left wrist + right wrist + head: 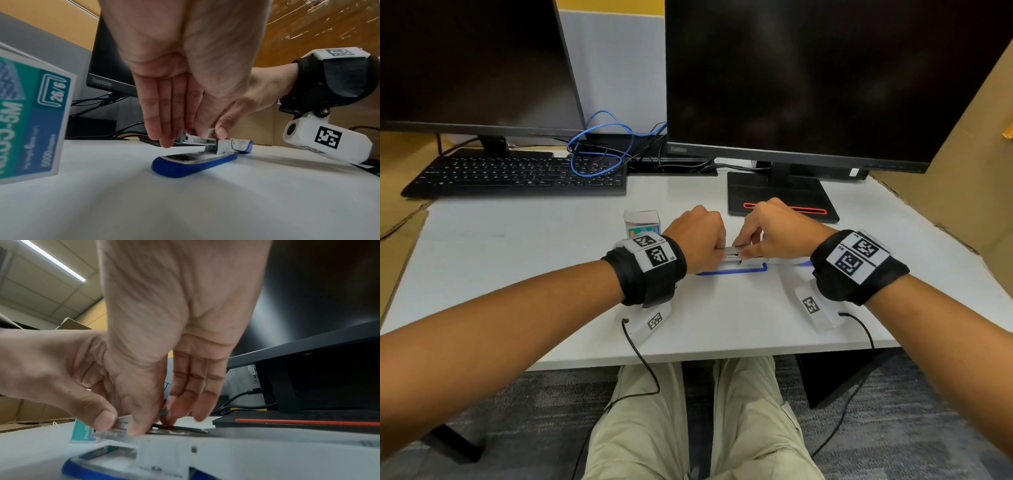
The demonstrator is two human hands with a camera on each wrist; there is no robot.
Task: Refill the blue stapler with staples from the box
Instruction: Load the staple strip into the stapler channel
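The blue stapler [732,271] lies opened on the white desk, base [193,164] flat and lid [241,144] swung back to the right. Its metal magazine [198,139] stands raised above the base. My left hand [719,251] pinches the magazine's front end between thumb and fingers [164,139]. My right hand [743,248] pinches a thin grey staple strip [163,412] down onto the magazine, thumb in front and fingers behind. The green and blue staple box [642,222] stands upright just behind my left wrist. The magazine's inside is hidden by both hands.
Two dark monitors [808,78] stand at the back, the right one's stand base [780,197] just behind my hands. A black keyboard [517,174] with a blue cable lies far left. Cardboard panels flank the desk. The desk's front edge [688,359] is near my lap.
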